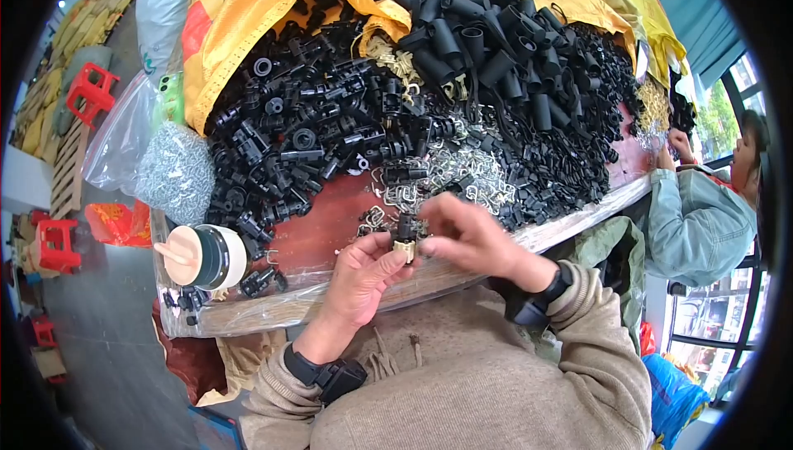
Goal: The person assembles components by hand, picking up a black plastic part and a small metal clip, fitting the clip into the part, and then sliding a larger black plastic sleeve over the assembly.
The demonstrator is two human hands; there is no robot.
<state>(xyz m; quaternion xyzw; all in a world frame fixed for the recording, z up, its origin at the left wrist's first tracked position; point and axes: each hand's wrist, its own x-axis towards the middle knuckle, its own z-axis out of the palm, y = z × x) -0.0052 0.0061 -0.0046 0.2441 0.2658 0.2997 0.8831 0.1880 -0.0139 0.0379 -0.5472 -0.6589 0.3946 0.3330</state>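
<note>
My left hand pinches a small black plastic fitting with a cream-coloured lower end between thumb and fingers, just above the table's near edge. Close by on the right is my right hand, its thumb and fingers apart around the fitting's side; I see nothing held in it. Behind the hands lie bent silvery metal clips. A big heap of black moulded plastic parts spreads to the left of the clips, and short black tubes are piled farther back.
Small black pieces cover the right side of the red tabletop. At left stand a lidded cup and a clear bag of small metal parts. Yellow woven sacks line the back. Another person sits at the right.
</note>
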